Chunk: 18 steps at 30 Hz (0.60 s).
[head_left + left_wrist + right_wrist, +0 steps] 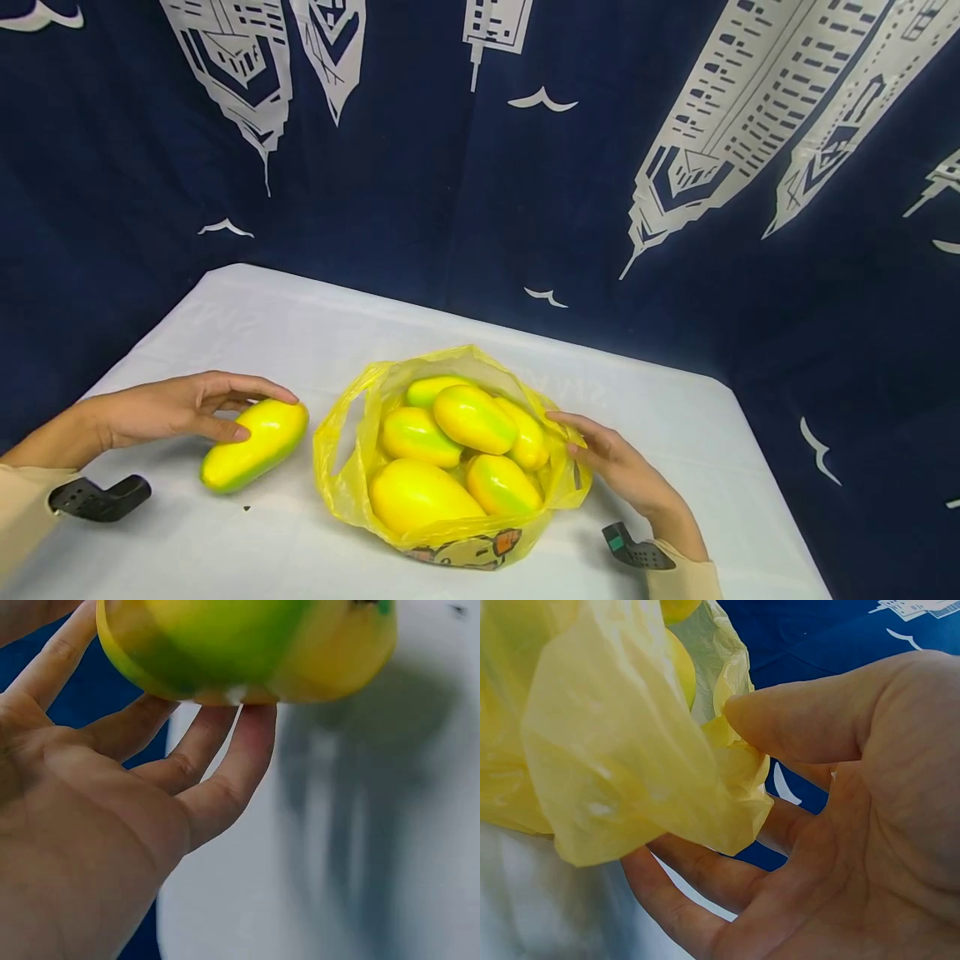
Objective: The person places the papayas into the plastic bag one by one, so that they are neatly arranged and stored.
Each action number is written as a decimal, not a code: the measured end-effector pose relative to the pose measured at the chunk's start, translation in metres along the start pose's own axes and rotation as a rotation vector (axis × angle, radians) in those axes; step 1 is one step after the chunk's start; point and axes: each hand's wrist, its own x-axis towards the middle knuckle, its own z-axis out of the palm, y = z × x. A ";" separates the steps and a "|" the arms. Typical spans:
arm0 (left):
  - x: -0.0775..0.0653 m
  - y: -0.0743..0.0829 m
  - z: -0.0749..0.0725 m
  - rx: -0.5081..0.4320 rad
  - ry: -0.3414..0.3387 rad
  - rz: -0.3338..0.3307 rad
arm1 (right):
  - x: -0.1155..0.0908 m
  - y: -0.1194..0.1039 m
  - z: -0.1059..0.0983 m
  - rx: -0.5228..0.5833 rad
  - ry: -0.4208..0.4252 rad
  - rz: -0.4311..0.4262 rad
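Observation:
My left hand (pixel 176 408) grips a yellow-green mango (pixel 258 450) between thumb and fingers, left of the bag. A blurred shadow lies on the tabletop below that mango in the left wrist view, where the fingers (pixel 244 754) reach its underside. A thin yellow plastic bag (pixel 345 500) stands wide open in the middle, a cartoon print on its front. Several mangoes (pixel 474 419) lie inside it. At the bag's right side, my right hand (pixel 633 471) pinches the rim; in the right wrist view the thumb (pixel 802 716) presses the plastic with fingers behind it.
A white cloth (pixel 645 400) covers the table, and a dark speck (pixel 247 507) lies on it below the held mango. Behind hangs a navy curtain (pixel 420 192) with white building and bird prints. Black wrist mounts (pixel 101 498) sit on both sleeves.

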 end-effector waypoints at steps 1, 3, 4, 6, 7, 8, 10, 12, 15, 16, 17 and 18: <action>0.000 0.005 -0.002 0.018 0.015 0.018 | -0.001 0.001 0.000 0.005 -0.004 -0.003; 0.000 0.016 -0.005 0.053 0.047 0.041 | -0.002 0.002 0.000 0.017 -0.007 -0.005; 0.000 0.022 -0.006 0.065 0.057 0.051 | -0.002 0.003 -0.001 0.018 -0.009 -0.007; 0.001 0.037 -0.008 0.083 0.067 0.068 | -0.003 0.003 -0.001 0.007 -0.007 -0.008; 0.002 0.044 -0.008 0.096 0.066 0.080 | -0.003 0.003 -0.002 0.004 -0.005 -0.006; 0.003 0.052 -0.008 0.109 0.063 0.093 | -0.004 0.004 -0.002 0.002 -0.002 -0.004; 0.007 0.067 -0.007 0.127 0.040 0.127 | -0.004 0.004 -0.002 -0.002 0.001 0.001; 0.012 0.081 -0.003 0.163 0.030 0.153 | -0.004 0.003 -0.002 -0.006 0.002 -0.001; 0.018 0.098 0.004 0.218 0.019 0.180 | -0.003 0.002 -0.002 -0.014 0.002 -0.010; 0.021 0.103 0.006 0.239 0.019 0.188 | -0.003 0.001 -0.002 -0.018 0.003 -0.011; 0.023 0.107 0.008 0.264 0.018 0.196 | -0.003 0.000 -0.002 -0.021 0.005 -0.011; 0.026 0.111 0.010 0.280 0.013 0.204 | -0.003 0.000 -0.003 -0.026 0.007 -0.009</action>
